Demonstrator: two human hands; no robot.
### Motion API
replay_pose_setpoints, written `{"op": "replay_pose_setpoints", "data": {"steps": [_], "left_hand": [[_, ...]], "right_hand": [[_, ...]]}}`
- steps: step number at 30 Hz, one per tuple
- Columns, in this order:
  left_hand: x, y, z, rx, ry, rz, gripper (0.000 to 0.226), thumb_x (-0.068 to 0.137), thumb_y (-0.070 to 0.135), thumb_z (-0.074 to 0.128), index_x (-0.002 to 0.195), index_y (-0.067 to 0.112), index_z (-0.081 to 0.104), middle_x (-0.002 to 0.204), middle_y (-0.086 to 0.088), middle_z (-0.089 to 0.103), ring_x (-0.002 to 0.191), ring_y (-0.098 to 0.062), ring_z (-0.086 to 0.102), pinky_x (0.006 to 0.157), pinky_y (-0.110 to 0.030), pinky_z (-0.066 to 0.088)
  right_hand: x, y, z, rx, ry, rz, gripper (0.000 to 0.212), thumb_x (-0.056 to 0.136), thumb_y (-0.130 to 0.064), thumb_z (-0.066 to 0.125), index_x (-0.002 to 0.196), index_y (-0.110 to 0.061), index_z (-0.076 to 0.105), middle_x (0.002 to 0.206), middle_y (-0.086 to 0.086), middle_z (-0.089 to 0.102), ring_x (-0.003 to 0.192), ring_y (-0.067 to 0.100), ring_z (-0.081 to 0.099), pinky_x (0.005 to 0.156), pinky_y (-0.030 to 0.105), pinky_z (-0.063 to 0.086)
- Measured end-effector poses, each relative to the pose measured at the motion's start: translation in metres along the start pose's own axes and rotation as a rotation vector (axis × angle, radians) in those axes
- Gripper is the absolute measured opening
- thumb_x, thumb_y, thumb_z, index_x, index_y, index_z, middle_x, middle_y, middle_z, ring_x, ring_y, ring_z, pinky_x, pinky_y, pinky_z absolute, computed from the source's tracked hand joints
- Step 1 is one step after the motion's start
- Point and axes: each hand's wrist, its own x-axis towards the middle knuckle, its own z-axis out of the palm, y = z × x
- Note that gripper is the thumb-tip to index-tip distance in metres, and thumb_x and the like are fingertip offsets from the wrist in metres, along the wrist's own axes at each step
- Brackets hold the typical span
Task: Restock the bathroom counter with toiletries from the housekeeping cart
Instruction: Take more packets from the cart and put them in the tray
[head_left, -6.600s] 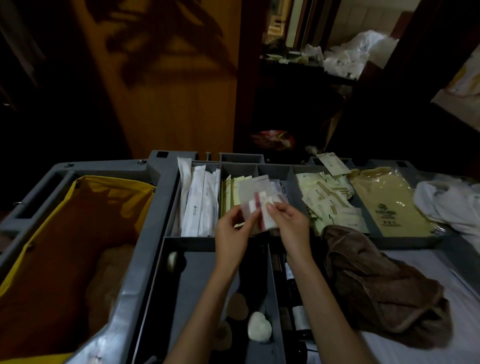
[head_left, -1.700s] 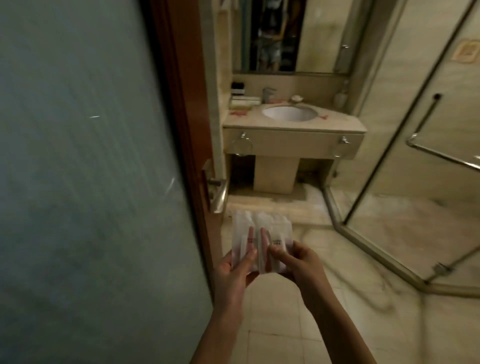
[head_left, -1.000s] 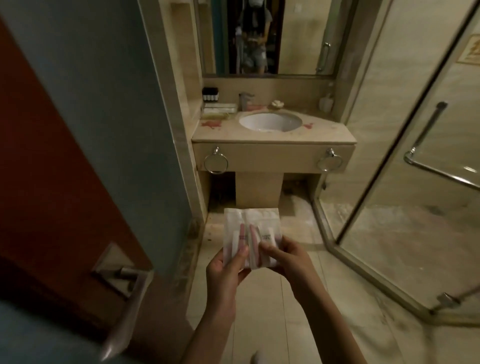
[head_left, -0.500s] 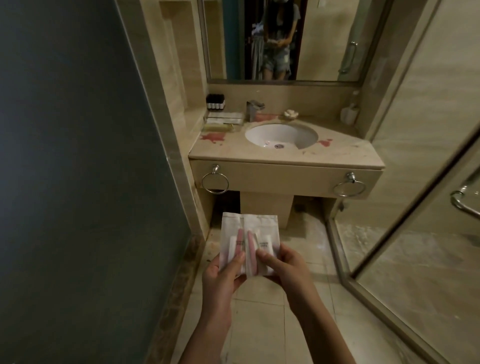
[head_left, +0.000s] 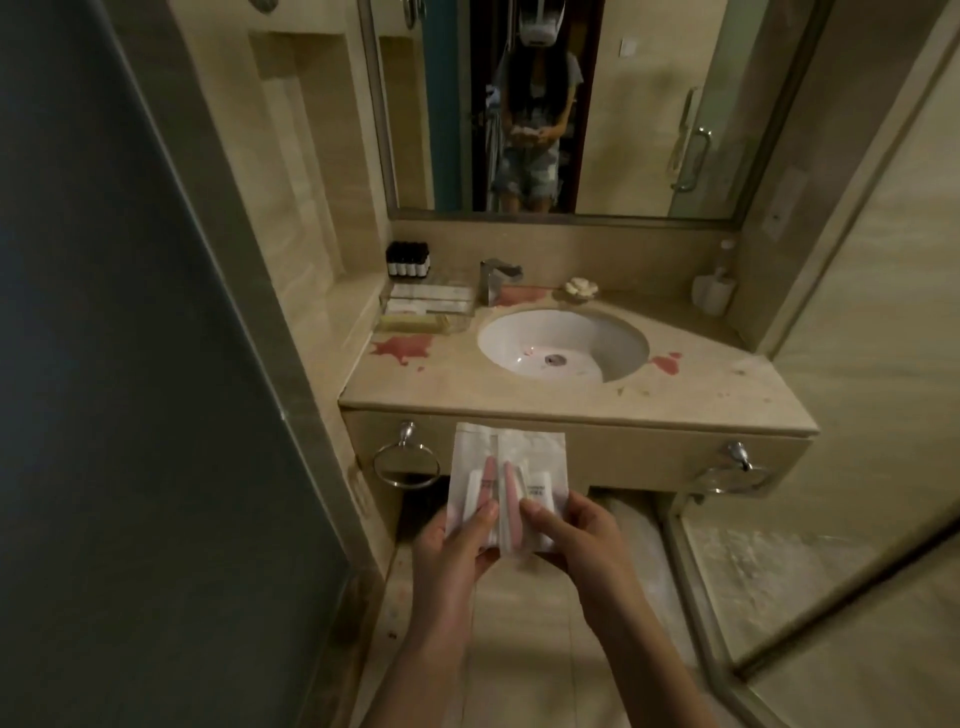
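Thumbs of both hands press on the clear toothbrush packets (head_left: 506, 467), which are fanned upright in the air before the front of the bathroom counter (head_left: 519, 400). The left hand (head_left: 457, 551) pinches their lower left and the right hand (head_left: 576, 545) their lower right. Boxed toiletries (head_left: 426, 306) lie at the counter's back left.

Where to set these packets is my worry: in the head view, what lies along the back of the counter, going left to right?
bottles → faucet → white flower-shaped item → white holder
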Motion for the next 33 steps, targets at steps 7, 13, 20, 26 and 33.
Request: {"op": "replay_pose_setpoints", "data": {"steps": [7,13,20,26,33], "left_hand": [[0.116,0.042,0.038,-0.034,-0.104,-0.007,0.027,0.082,0.019,0.07,0.108,0.014,0.067,0.097,-0.007,0.074,0.089,-0.022,0.072,0.069,-0.03,0.057],[0.196,0.035,0.072,0.026,0.048,-0.047,0.027,0.069,0.021,0.084,0.093,0.012,0.073,0.082,-0.007,0.075,0.08,-0.026,0.072,0.076,-0.04,0.054],[0.296,0.042,0.13,-0.078,0.178,-0.099,0.025,0.086,0.007,0.066,0.111,0.01,0.064,0.101,-0.012,0.071,0.096,-0.029,0.067,0.062,-0.029,0.055],[0.35,0.057,0.151,-0.129,0.298,-0.09,0.016,0.086,0.002,0.065,0.097,0.013,0.065,0.088,-0.007,0.071,0.085,-0.024,0.067,0.049,-0.02,0.053],[0.399,0.072,0.144,-0.127,0.428,-0.096,0.021,0.086,0.005,0.068,0.102,0.011,0.056,0.085,0.0,0.06,0.079,-0.017,0.059,0.058,-0.027,0.049]], "right_hand": [[0.124,-0.029,0.013,-0.066,0.055,-0.061,0.014,0.086,-0.014,0.068,0.097,-0.006,0.071,0.087,0.011,0.075,0.082,0.026,0.072,0.07,0.03,0.057],[0.218,-0.024,-0.001,-0.093,0.125,0.059,0.022,0.073,-0.018,0.078,0.083,0.0,0.072,0.073,0.012,0.065,0.068,0.021,0.059,0.065,0.035,0.048],[0.347,-0.044,-0.021,-0.112,-0.064,0.085,0.014,0.085,-0.009,0.07,0.094,0.001,0.071,0.085,0.018,0.074,0.077,0.03,0.07,0.074,0.039,0.059],[0.424,-0.058,-0.018,-0.09,-0.227,0.148,0.033,0.078,-0.016,0.075,0.095,0.01,0.067,0.081,0.023,0.067,0.076,0.026,0.062,0.072,0.037,0.059],[0.474,-0.059,0.012,-0.14,-0.319,0.214,0.012,0.089,-0.005,0.063,0.097,-0.001,0.071,0.09,0.021,0.073,0.076,0.023,0.068,0.064,0.028,0.057]]}}
